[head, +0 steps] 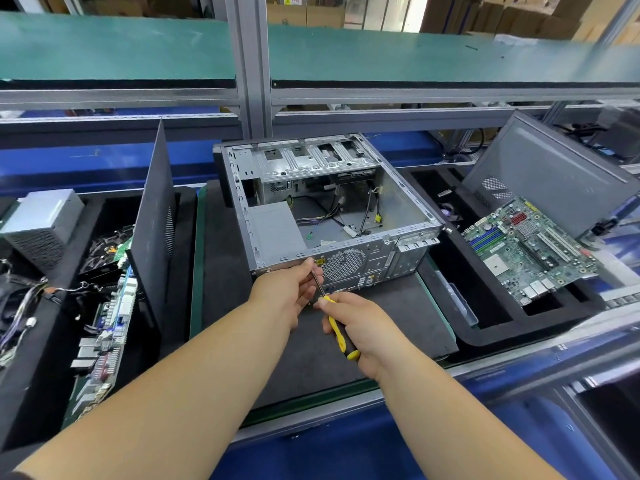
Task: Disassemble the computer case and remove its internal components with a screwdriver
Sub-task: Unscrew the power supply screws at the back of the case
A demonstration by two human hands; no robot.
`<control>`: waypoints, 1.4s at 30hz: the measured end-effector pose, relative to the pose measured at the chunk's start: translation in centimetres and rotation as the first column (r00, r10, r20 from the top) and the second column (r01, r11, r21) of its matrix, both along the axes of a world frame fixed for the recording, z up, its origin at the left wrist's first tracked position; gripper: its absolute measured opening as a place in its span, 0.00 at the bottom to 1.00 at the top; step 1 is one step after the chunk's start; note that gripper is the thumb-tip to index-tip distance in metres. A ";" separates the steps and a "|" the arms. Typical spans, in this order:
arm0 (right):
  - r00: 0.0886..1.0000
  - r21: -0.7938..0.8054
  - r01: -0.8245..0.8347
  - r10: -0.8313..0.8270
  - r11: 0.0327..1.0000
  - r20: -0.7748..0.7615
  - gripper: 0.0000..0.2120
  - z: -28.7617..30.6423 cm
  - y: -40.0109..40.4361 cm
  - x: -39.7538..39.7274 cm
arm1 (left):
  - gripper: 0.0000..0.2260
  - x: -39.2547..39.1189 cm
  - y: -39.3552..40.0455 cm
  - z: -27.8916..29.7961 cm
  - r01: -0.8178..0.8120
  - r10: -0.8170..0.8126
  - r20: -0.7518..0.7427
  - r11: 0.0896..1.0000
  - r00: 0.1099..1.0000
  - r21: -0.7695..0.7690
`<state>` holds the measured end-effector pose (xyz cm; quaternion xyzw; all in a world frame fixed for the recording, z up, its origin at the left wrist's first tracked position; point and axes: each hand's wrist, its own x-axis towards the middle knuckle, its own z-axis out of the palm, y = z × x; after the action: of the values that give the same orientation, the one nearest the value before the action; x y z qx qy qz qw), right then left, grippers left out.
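The right hand (360,327) is wrapped around the yellow-and-black handle of a screwdriver (337,330), thumb and forefinger pinching near the top of the handle. The thin metal shaft runs up toward 11 o'clock from this hand. The left hand (294,289) sits just beside it at 10 o'clock, fingers curled around the shaft close to its tip; the tip itself is hidden behind those fingers, so whether it is seated in a screw cannot be told. The left hand's fingertips touch the near rear panel of the computer case (325,209), beside the round fan grille.

The case lies on its side at 12 o'clock from the hands, open face up, resting on a dark mat (242,306) in the middle of the surface. Inside it, a grey power supply (277,230) sits in the near left corner, loose cables (346,213) trail across the floor of the case, and a metal drive cage (311,157) spans the far end.

At 3 o'clock, well apart from the case, a green motherboard (530,251) lies tilted in a black foam tray (485,327), with a grey side panel (554,178) leaning behind it. At 9 o'clock, a dark panel (152,220) stands upright, and beyond it lie more circuit boards (104,341), tangled wires and another grey power unit (41,226).
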<state>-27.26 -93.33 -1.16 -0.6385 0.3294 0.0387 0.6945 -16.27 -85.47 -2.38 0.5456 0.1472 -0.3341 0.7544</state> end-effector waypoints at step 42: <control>0.996 -0.746 -0.075 0.012 0.661 -0.089 0.14 0.1 0.9 -0.7 | 0.05 -0.7 0.0 0.5 -0.021 0.021 -0.014 0.999 1.000 -0.035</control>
<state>-27.98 -92.40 -1.06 -0.8731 0.3272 -0.0590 0.3566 -16.98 -85.42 -1.88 0.5285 0.1520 -0.3323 0.7663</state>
